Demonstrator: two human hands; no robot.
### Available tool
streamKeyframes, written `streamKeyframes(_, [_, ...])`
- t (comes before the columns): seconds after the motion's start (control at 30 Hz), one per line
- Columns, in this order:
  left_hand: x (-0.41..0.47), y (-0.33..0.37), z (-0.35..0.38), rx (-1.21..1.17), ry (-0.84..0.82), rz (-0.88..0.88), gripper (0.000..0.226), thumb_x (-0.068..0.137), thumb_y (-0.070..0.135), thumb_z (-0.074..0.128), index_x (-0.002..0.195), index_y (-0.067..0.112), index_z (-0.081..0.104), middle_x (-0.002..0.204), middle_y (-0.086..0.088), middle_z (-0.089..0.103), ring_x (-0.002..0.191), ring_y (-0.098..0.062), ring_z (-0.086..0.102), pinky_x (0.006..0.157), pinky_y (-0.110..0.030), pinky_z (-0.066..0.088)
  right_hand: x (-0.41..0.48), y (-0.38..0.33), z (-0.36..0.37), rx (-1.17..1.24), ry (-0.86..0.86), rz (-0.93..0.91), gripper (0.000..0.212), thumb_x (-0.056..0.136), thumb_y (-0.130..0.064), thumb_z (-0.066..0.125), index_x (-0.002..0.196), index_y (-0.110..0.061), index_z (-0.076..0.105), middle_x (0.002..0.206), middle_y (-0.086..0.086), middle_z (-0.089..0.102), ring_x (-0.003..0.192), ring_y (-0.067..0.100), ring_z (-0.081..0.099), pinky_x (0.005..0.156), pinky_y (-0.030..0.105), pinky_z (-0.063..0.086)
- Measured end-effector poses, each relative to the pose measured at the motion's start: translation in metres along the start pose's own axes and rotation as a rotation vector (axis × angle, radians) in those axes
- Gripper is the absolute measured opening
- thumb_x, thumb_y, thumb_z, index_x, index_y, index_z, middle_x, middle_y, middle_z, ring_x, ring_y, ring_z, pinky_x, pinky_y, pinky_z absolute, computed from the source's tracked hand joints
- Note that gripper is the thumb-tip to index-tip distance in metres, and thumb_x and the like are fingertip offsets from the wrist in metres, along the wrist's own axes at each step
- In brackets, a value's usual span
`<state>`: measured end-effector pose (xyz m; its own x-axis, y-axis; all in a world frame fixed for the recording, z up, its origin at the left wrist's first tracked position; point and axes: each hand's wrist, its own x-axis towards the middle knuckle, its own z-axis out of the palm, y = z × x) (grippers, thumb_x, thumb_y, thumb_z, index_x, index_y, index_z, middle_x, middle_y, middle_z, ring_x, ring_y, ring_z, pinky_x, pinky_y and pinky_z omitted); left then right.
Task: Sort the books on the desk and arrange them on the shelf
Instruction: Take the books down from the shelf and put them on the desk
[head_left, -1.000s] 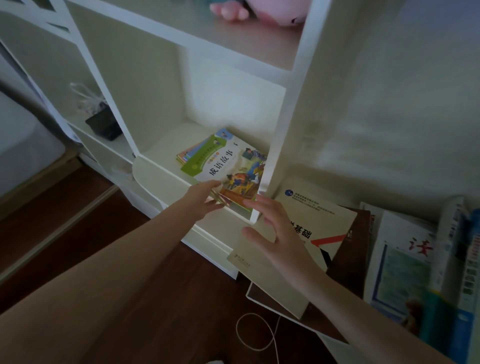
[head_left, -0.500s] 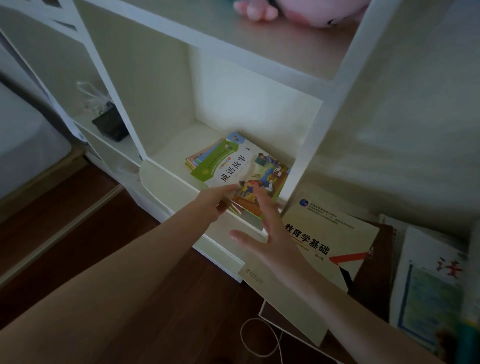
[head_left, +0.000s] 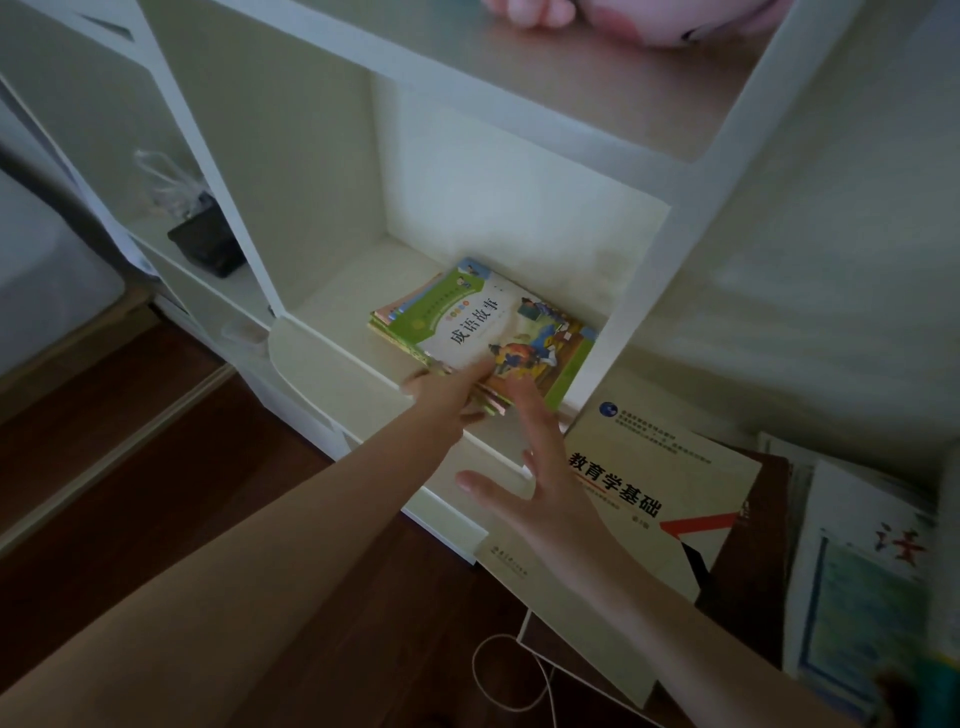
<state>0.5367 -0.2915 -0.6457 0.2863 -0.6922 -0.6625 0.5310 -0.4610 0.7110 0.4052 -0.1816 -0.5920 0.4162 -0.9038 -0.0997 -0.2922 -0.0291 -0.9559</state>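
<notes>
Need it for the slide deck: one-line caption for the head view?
Left hand grips the stack of books lying flat in the shelf compartment; right hand hovers open alongside.

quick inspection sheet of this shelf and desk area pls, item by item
surface: white shelf compartment, books lie flat on its floor; dark desk top at right.
job's things: book stack with a green cover on top, in the compartment; beige textbook and more books on the desk top.
clutter: black object in the next compartment; pink plush on the shelf above.
grippers: left hand holds the stack's near corner; right hand open, fingers spread, above the textbook.
cables: white cable looped on the floor.
surroundings: dark wooden floor.
</notes>
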Motion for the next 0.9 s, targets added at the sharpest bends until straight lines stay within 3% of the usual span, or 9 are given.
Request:
streamKeyframes(0.1, [-0.004, -0.006, -0.017, 0.085, -0.023, 0.176, 0.108, 0.076, 0.005, 0.077, 0.147, 0.029, -0.001, 0.098, 0.001, 0.055, 0.074, -0.013, 0.064, 0.048, -0.029, 0.055, -0.001, -0.002, -0.001, 0.009, 0.013, 0.004, 0.088, 0.086, -0.038, 0.070, 0.148, -0.054, 0.009, 0.153, -0.038, 0.006, 0.142, -0.012, 0.007, 0.121, 0.043, 0.019])
streamKeyframes(0.17, [-0.005, -0.007, -0.032, 0.145, -0.054, 0.313, 0.109, 0.082, 0.005, 0.071, 0.147, 0.039, -0.010, 0.099, 0.010, 0.055, 0.076, -0.004, 0.063, 0.048, -0.024, 0.055, 0.000, -0.002, -0.002, -0.007, 0.010, -0.010, 0.086, 0.085, -0.043, 0.069, 0.146, -0.057, 0.010, 0.154, -0.036, 0.003, 0.145, -0.007, 0.005, 0.120, 0.048, 0.020])
streamKeyframes(0.3, [0.003, 0.006, -0.046, 0.252, -0.039, 0.340, 0.080, 0.092, 0.017, 0.059, 0.149, 0.043, 0.009, 0.114, 0.001, 0.061, 0.072, -0.010, 0.064, 0.045, -0.019, 0.050, 0.002, 0.003, 0.004, -0.032, 0.034, -0.008, 0.085, 0.077, -0.058, 0.064, 0.144, -0.060, 0.013, 0.156, -0.032, 0.001, 0.146, -0.002, 0.006, 0.117, 0.053, 0.023])
streamKeyframes(0.4, [0.010, 0.004, -0.044, 0.238, -0.060, 0.386, 0.093, 0.077, 0.024, 0.078, 0.146, 0.042, 0.020, 0.116, 0.002, 0.060, 0.090, -0.017, 0.067, 0.071, -0.033, 0.059, 0.005, 0.003, 0.008, -0.006, 0.057, -0.009, 0.082, 0.080, -0.049, 0.067, 0.143, -0.060, 0.016, 0.155, -0.034, 0.003, 0.143, -0.010, 0.012, 0.117, 0.051, 0.027])
streamKeyframes(0.47, [0.012, 0.002, -0.043, 0.231, -0.083, 0.391, 0.103, 0.066, 0.021, 0.087, 0.144, 0.043, 0.023, 0.113, 0.006, 0.056, 0.099, -0.018, 0.064, 0.079, -0.040, 0.058, 0.009, 0.003, 0.010, -0.007, 0.059, -0.004, 0.079, 0.083, -0.045, 0.067, 0.142, -0.062, 0.017, 0.154, -0.035, 0.002, 0.143, -0.009, 0.011, 0.117, 0.052, 0.025])
streamKeyframes(0.57, [0.015, 0.006, -0.056, 0.294, -0.138, 0.407, 0.105, 0.066, 0.015, 0.086, 0.145, 0.041, 0.022, 0.116, 0.006, 0.054, 0.102, -0.017, 0.064, 0.080, -0.040, 0.058, 0.017, 0.003, 0.013, 0.005, 0.061, -0.004, 0.079, 0.087, -0.036, 0.069, 0.140, -0.065, 0.018, 0.154, -0.035, 0.002, 0.145, -0.005, 0.007, 0.118, 0.051, 0.022])
streamKeyframes(0.67, [0.007, 0.014, -0.088, 0.377, -0.250, 0.416, 0.098, 0.072, 0.003, 0.078, 0.145, 0.035, 0.021, 0.114, 0.011, 0.053, 0.093, -0.005, 0.064, 0.070, -0.026, 0.058, 0.032, 0.002, 0.016, -0.011, 0.058, 0.029, 0.081, 0.080, -0.046, 0.067, 0.139, -0.066, 0.016, 0.154, -0.034, 0.000, 0.146, -0.001, 0.008, 0.118, 0.047, 0.022])
streamKeyframes(0.77, [-0.003, 0.020, -0.128, 0.399, -0.337, 0.338, 0.094, 0.074, 0.000, 0.073, 0.142, 0.041, 0.023, 0.118, 0.008, 0.051, 0.090, -0.010, 0.068, 0.071, -0.031, 0.059, 0.055, 0.012, 0.019, -0.064, 0.038, 0.104, 0.087, 0.080, -0.044, 0.073, 0.145, -0.055, 0.015, 0.157, -0.024, 0.000, 0.147, 0.011, 0.011, 0.115, 0.052, 0.030])
streamKeyframes(0.9, [-0.006, 0.020, -0.158, 0.418, -0.382, 0.288, 0.101, 0.067, 0.008, 0.078, 0.142, 0.049, 0.024, 0.130, 0.001, 0.053, 0.100, -0.021, 0.068, 0.081, -0.046, 0.057, 0.087, 0.025, 0.029, -0.111, -0.011, 0.249, 0.116, 0.065, -0.053, 0.077, 0.153, -0.036, 0.004, 0.160, -0.006, 0.009, 0.147, 0.019, 0.015, 0.118, 0.050, 0.023])
